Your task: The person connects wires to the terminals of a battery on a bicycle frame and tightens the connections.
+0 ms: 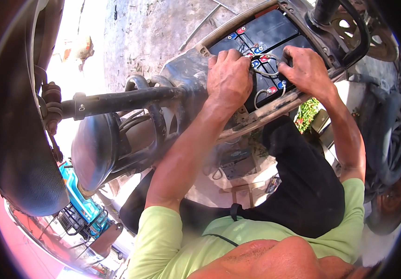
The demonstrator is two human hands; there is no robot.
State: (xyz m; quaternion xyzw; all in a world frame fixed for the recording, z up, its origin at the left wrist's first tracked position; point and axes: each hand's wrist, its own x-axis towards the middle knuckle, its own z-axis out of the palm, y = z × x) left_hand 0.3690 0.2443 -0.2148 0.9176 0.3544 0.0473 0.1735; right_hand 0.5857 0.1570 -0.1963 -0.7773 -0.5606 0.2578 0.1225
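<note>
Several black batteries (271, 29) sit side by side in a brown-rimmed metal compartment (279, 103) of a vehicle frame, with red and blue terminals on top. Over the compartment's left side, my left hand (228, 76) is closed, its fingertips at a thin pale cable (266, 73) beside the middle terminals. Across from it my right hand (305, 67) is curled, thumb and forefinger at the cable's other side. The cable bends in a loop between both hands; its ends are partly hidden by my fingers. Another short cable (256, 98) curves by the lower terminals.
A black metal tube (130, 101) and a rounded dark housing (96, 151) lie left of the compartment. A dark padded seat (28, 158) stands at the far left. Black tyres (389, 135) are stacked at the right. A wheel (365, 35) is beyond the compartment. Concrete ground (154, 32) shows behind.
</note>
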